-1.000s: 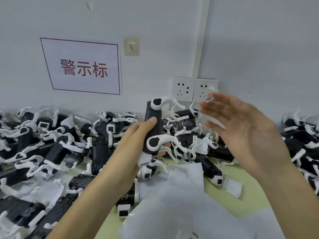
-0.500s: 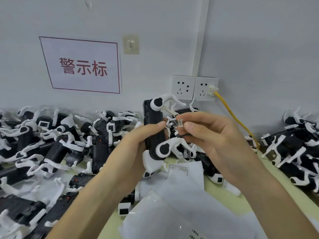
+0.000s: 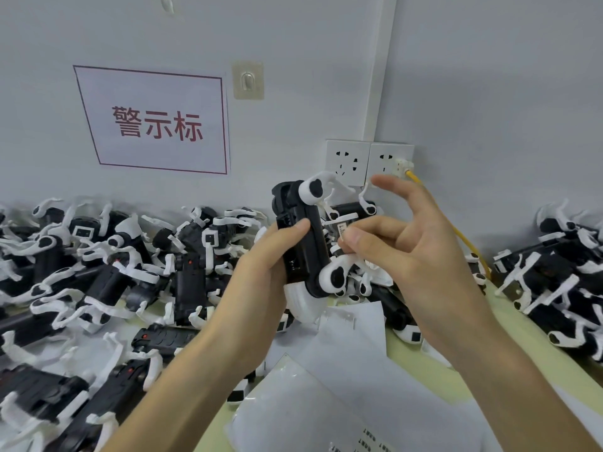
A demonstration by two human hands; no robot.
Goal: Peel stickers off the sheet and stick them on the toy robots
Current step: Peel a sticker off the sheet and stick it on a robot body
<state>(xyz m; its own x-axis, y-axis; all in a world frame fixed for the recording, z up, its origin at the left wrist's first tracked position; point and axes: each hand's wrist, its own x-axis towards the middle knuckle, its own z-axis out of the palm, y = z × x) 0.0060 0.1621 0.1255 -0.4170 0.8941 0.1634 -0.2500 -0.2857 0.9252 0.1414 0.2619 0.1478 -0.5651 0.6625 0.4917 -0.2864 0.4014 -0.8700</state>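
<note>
Green table runs along a grey wall. A big pile of black/white toy robots fills 9 o'clock and a smaller pile sits at 3 o'clock. White sheets lie loose at 6 o'clock, w/ some printed labels showing at the bottom edge. The held robot is near centre, off the table, body approx upright and white legs sticking out toward 3 o'clock. The left hand is wrapped round its black body from 9 o'clock, thumb across the front, firm grasp. The right hand comes in from 3 o'clock w/ the thumb and one finger pinching a small sticker right against the robot's side, index finger lifted straight toward 12. Can't tell if the sticker is already touching the plastic. Judged step: placing the label. Handling: the robot looks like light, stiff plastic, but the thin legs prob. swing or snap, so it is best gripped on the black torso, not the limbs. The sticker is tiny, floppy and tacky, so it should be held by one edge only, laid flat, then rubbed down. Risks: it curls onto a fingertip or lands crooked.
</note>
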